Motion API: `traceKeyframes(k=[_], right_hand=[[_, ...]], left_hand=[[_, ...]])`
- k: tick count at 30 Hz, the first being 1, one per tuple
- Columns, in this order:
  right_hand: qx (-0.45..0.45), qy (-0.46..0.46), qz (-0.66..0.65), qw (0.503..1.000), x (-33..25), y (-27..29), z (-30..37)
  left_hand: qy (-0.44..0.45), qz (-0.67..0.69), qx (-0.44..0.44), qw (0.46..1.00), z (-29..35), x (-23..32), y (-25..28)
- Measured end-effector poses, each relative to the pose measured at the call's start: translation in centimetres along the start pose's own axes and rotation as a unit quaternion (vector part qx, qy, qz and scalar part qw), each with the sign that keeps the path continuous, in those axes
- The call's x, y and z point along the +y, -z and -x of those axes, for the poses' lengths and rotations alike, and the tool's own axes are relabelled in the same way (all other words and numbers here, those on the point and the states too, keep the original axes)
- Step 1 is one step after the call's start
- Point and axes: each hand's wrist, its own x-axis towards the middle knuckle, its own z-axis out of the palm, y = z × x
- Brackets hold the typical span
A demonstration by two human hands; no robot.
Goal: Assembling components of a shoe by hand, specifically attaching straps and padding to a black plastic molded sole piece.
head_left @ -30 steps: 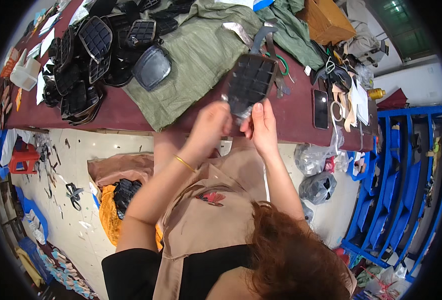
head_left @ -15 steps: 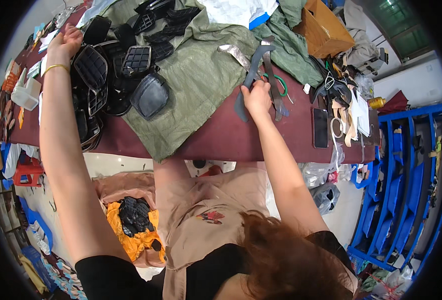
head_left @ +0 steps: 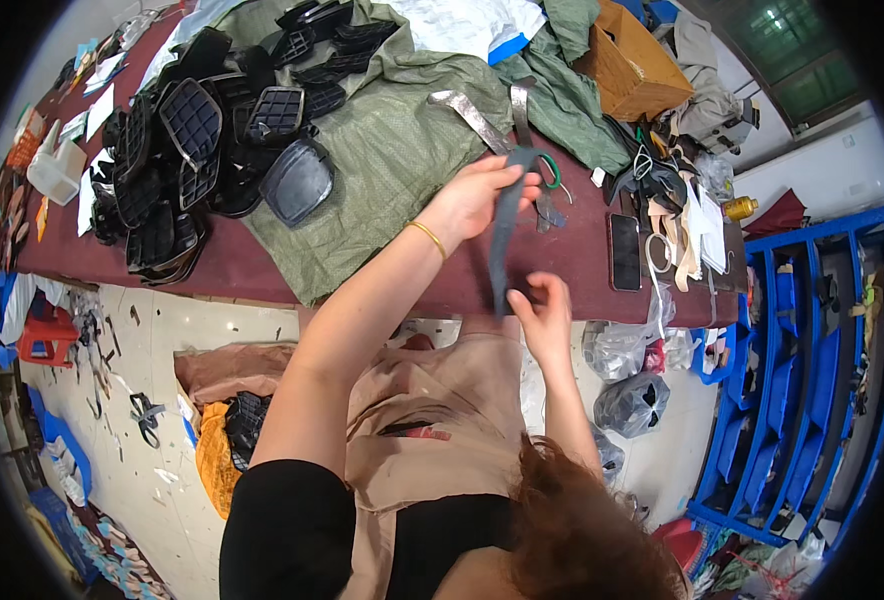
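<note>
My left hand (head_left: 474,197) is closed on the upper part of a dark grey curved strip (head_left: 503,235), which hangs down over the table's front edge. Beside its lower end is my right hand (head_left: 547,315), thumb and fingers apart; the thumb is close to the strip, and I cannot tell whether it touches. Behind the left hand lie a shiny curved metal strip (head_left: 470,115), a second long flat strip (head_left: 521,108) and a tool with a green loop handle (head_left: 552,172), partly hidden by the hand and the grey strip.
A heap of black grid-patterned moulded pieces (head_left: 190,125) covers the table's left, partly on a green woven sack (head_left: 392,130). To the right are a phone (head_left: 624,252), cables and a cardboard box (head_left: 637,65). Blue shelving (head_left: 797,370) stands at far right, a red stool (head_left: 49,335) at left.
My left hand has come from the black heap to the grey strip and taken hold of it. My right hand has let go of the strip's middle and moved down near its lower end.
</note>
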Motion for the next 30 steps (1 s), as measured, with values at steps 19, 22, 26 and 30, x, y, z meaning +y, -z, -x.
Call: traceKeyframes(k=[19, 22, 26, 30], right_hand=[[0.079, -0.100, -0.421, 0.898, -5.3, 6.2, -4.9], [0.094, -0.061, -0.321, 0.940, -4.3, 7.9, -5.1], [-0.005, -0.009, -0.548, 0.836, -6.6, 10.1, -5.3], [-0.198, 0.094, -0.801, 0.557, -11.8, 9.0, -7.8]], left_hand=[[-0.339, -0.772, 0.438, 0.312, 12.2, 4.8, 15.1], [-0.187, -0.755, 0.427, 0.461, 14.0, 4.1, 12.9], [-0.221, -0.683, 0.319, 0.618, 16.0, 5.8, 16.8], [-0.267, -0.002, 0.121, 0.956, 16.6, 10.6, 14.0]])
